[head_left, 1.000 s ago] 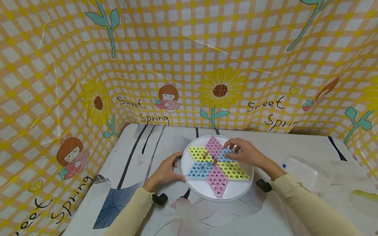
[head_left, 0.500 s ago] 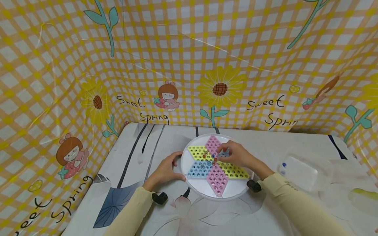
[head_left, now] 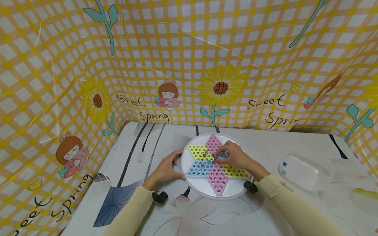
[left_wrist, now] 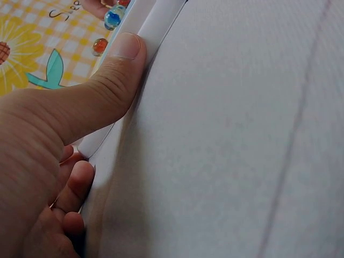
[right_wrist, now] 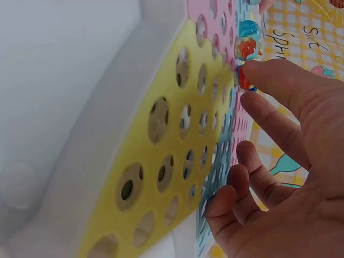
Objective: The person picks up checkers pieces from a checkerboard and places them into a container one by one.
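Pale worktop (head_left: 273,142), flower-patterned, fills lower half of frame. Board (head_left: 197,187) low ctr; L hand (head_left: 167,169) spread, touching its L rim; R hand (head_left: 233,156) pinching marble (right_wrist: 245,78) nr mid-board. Clear tray (head_left: 304,173) lower R. Yellow-check cloth (head_left: 183,42) upper frame + L side.

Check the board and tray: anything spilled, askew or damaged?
Nothing clearly stands out. The star board lies flat with no visible damage, marbles near its middle. A blue marble at the clear tray's end could be inside or beside it; the plastic makes that hard to tell.
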`<state>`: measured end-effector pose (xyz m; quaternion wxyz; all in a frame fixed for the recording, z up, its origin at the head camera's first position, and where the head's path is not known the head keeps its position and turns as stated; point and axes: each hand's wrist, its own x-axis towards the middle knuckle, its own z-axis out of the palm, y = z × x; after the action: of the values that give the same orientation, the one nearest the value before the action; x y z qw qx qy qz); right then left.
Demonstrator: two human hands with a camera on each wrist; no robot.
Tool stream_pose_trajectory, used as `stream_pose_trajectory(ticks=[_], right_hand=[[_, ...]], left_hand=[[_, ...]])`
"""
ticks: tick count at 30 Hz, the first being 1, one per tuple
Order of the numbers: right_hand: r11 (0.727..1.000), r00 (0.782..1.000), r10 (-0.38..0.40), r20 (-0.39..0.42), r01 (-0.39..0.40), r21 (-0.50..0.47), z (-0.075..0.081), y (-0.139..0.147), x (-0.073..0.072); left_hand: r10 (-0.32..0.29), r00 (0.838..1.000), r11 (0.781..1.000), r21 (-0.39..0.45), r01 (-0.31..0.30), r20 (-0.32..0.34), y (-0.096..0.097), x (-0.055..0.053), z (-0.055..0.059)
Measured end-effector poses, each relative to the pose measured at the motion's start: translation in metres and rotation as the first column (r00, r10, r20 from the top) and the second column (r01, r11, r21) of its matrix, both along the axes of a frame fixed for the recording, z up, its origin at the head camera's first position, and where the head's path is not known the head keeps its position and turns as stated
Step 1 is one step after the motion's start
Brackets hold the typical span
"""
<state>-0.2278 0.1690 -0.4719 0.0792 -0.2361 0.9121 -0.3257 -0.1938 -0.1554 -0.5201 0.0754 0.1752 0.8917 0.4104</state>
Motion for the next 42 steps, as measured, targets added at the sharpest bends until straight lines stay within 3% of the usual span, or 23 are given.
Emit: stream_pose_trajectory(ticks=[14,28,42], right_hand=[[1.0,1.0,-0.019,-0.013,0.019,0.019,-0.006,-0.004,0.0],[1.0,1.0,-0.011,-0.007,0.011,0.024,-0.002,-0.004,0.002],[0.996,0.998,0.063,-0.01,-0.063,0.056,0.005,0.003,-0.001]], left_hand=[[0.007,1.0,1.0,-0.004,-0.007,0.0,0.001,0.0,0.0],[0.012,1.0,1.0,-0.013,-0.012,0.019,0.001,-0.001,-0.001],[0.005,1.0,1.0,-0.008,-0.005,0.013,0.0,-0.002,-0.005]])
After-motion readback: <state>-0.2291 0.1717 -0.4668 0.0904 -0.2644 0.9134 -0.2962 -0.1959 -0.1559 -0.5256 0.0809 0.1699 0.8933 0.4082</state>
